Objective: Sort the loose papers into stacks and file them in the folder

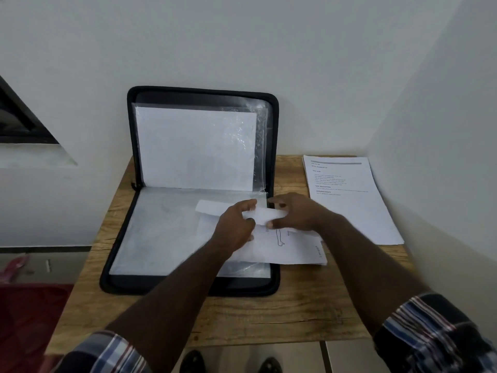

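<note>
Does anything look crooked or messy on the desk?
Yes. The sheets that both hands hold lie tilted across the open folder, one corner poking past its right edge, the top edge curled over. The left hand and right hand grip that curl. The stack beside it is neat.

A small wooden plank-topped table (295, 313) stands in the corner of plain white walls (242, 36). A dark red rug (29, 319) lies on the floor at left, and a dark-framed window opening (18, 119) shows in the left wall.
</note>
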